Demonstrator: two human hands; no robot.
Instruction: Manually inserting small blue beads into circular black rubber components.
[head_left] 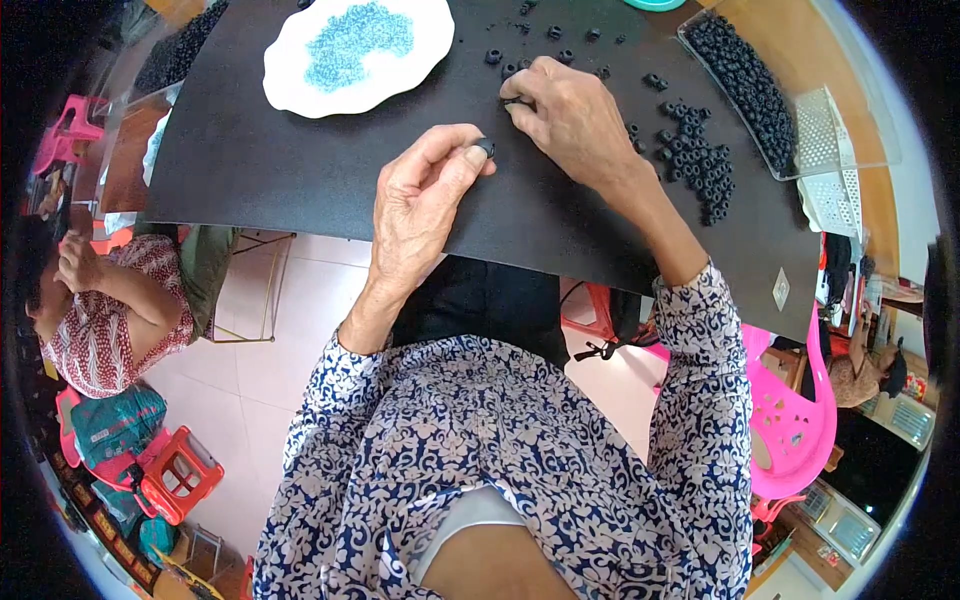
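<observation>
Between the thumb and fingers of my left hand (415, 195) is a small black ring-shaped part (486, 147), held just above the dark table. My right hand (575, 115) is a little farther off and to the right, its thumb and index finger pinched on a small black piece (516, 101) that is mostly hidden by the fingers. Loose black ring-shaped parts (565, 57) lie scattered past my right hand. A denser cluster of the same parts (697, 160) sits to the right of my right wrist.
A white wavy-edged plate (290, 85) with tiny pale blue pieces (360, 45) stands at the far left. At the right is a clear bin (840, 140) heaped with black parts (745, 85). A pink chair (800, 430) stands beside the table; another person (120, 310) sits at the left.
</observation>
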